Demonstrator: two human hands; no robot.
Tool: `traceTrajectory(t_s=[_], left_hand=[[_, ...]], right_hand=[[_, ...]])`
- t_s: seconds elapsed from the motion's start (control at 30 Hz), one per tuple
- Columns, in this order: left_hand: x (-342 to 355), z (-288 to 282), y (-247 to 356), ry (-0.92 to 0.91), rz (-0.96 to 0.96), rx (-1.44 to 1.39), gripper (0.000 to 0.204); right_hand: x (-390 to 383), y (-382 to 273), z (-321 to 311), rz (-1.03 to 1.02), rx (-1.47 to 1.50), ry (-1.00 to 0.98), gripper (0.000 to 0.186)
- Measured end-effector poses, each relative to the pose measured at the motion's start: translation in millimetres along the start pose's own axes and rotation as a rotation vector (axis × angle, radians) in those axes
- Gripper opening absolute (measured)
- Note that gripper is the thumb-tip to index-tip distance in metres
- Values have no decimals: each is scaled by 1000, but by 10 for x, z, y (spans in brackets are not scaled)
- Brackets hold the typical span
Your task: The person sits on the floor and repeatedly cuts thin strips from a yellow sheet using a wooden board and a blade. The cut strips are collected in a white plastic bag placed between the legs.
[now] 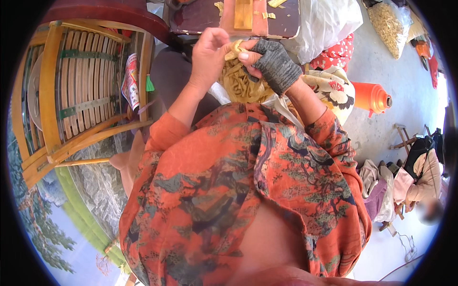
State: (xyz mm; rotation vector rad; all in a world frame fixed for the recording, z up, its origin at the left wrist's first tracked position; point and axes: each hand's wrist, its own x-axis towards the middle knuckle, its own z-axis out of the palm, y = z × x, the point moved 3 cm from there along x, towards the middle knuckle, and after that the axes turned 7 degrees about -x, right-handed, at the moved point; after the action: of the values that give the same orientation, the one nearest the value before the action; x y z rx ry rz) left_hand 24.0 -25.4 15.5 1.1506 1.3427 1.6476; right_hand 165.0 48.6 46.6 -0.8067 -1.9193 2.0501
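Left hand (208, 55) and gloved right hand (271, 63) jointly pinched a yellowish strip (234, 48) over a heap of yellowish strips (242, 86).

A patterned orange shirt (205, 167) is worn with one grey fingerless glove (275, 65).

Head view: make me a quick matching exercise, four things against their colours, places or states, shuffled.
1. Left hand
2. Right hand
3. Yellowish strip
4. Flask

A. Orange-red
B. Bare, without a glove
C. At the fingertips
D. In a dark grey fingerless glove

Pairs: 1-B, 2-D, 3-C, 4-A
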Motion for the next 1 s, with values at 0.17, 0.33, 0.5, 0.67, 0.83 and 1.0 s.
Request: traceTrajectory(t_s=[0.17, 0.33, 0.5, 0.67, 0.83, 1.0], left_hand=[[-93, 97, 95, 122, 28, -20, 17], [-49, 205, 280, 142, -8, -140, 14], [27, 114, 140, 88, -111, -209, 14], [3, -25, 412, 59, -30, -170, 11], [2, -139, 409, 70, 34, 213, 20], [-60, 225, 628, -157, 42, 711, 39]], right_hand=[[79, 3, -11, -21, -183, 108, 30], [96, 113, -62, -42, -34, 197, 33], [1, -7, -67, 184, 248, 364, 35], [-45, 144, -437, -41, 369, 71, 28], [-13, 217, -339, 11, 124, 210, 15], [69, 179, -95, 112, -35, 124, 21]])
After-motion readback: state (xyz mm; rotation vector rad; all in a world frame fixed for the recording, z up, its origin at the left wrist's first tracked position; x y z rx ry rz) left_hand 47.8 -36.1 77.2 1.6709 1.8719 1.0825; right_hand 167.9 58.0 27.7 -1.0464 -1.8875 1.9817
